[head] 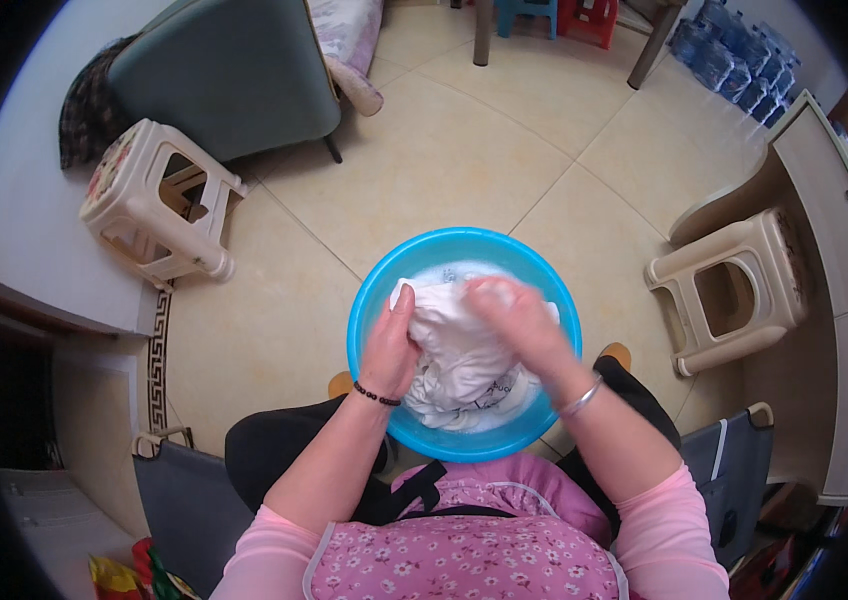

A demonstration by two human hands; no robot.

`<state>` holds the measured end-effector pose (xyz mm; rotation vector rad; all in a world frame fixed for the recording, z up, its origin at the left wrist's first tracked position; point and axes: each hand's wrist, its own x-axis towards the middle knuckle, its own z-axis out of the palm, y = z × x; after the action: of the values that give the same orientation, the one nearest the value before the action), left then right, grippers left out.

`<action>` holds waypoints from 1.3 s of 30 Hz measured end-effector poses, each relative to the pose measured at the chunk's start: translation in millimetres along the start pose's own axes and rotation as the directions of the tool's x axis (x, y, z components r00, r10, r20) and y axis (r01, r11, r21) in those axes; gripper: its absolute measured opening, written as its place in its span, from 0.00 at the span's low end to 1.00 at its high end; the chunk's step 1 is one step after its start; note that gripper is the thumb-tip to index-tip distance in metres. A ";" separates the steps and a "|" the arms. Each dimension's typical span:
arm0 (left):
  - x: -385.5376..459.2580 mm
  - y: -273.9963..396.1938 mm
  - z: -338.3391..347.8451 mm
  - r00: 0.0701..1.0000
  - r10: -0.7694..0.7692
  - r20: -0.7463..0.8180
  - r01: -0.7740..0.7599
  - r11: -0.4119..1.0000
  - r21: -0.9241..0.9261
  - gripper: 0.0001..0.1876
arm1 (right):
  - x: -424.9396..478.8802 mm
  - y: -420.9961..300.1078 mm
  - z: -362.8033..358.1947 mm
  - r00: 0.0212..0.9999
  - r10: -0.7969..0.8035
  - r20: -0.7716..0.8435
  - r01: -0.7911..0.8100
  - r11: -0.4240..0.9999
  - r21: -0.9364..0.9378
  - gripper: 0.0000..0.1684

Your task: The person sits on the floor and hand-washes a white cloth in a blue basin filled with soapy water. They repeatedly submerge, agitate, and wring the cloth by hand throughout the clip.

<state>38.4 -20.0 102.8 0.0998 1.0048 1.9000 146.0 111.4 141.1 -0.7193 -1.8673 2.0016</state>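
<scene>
A blue plastic basin [461, 448] stands on the floor before me, with sudsy water in it. In it lies a wet white garment [461, 352] that bears dark printed writing near the bottom. My left hand [392, 341] grips the garment's left side, thumb on top of the cloth. Over the upper right of the cloth is my right hand [506, 311], blurred, its fingers curled against the fabric. Whether the right fingers pinch the cloth or only press on it is hard to see.
One beige plastic stool [206, 251] stands at the left, another [731, 292] at the right by a wooden desk [818, 195]. A grey-green chair [236, 82] is at the upper left. Wrapped water bottles [731, 60] are stacked at the far right. Table legs [482, 34] stand at the back.
</scene>
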 end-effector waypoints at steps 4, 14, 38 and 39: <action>8.7 -35.2 -22.3 0.903 -0.240 0.355 0.396 0.788 -0.473 0.22 | -38.8 9.9 50.5 0.811 -0.528 0.251 0.553 0.554 -0.622 0.10; -2.3 -28.1 -4.6 0.958 -0.280 0.063 0.287 0.946 -0.152 0.25 | -5.7 14.3 34.3 0.915 -0.390 -0.105 0.249 0.749 -0.614 0.11; -20.5 -23.4 17.1 0.971 -0.015 0.240 -0.145 0.760 0.633 0.26 | 13.1 -10.1 -26.5 0.989 0.077 0.126 -0.123 0.903 0.411 0.28; -18.4 -16.8 16.6 0.972 -0.052 0.230 -0.056 0.897 0.438 0.25 | 14.2 -9.1 -26.7 0.991 0.120 0.057 -0.133 0.918 0.374 0.28</action>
<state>67.8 -20.8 108.4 0.5810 1.2514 1.5819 148.1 142.3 147.3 -0.7106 -1.4128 2.3738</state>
